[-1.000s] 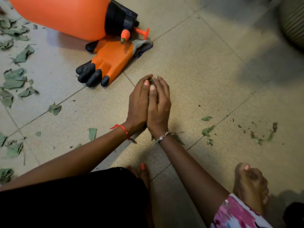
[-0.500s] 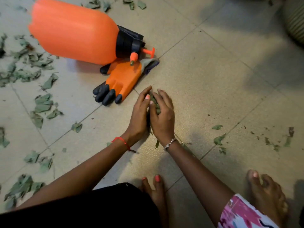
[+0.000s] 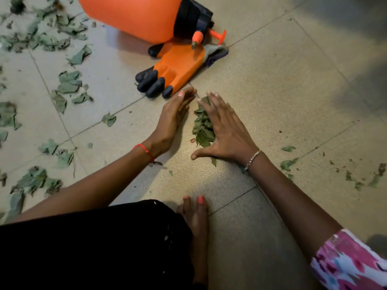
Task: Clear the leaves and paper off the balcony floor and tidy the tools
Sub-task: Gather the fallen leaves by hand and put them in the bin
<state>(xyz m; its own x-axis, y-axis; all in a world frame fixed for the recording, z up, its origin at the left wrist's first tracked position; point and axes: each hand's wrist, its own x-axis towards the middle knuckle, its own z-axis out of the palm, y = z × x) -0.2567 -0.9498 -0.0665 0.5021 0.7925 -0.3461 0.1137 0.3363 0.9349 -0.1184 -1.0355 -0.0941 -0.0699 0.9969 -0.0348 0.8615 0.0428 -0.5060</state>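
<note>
A small heap of green leaves (image 3: pixel 202 130) sits on the tiled floor (image 3: pixel 272 91) between both hands: the right hand (image 3: pixel 227 130) lies flat on its right side, fingers spread and gripping nothing, while the left hand (image 3: pixel 172 120) stands on edge just beside it, fingers straight, holding nothing. Just past the fingertips lies an orange glove (image 3: pixel 178 64), touching a tipped-over orange sprayer bottle (image 3: pixel 134 15). Loose leaves (image 3: pixel 69 82) litter the tiles to the left.
</note>
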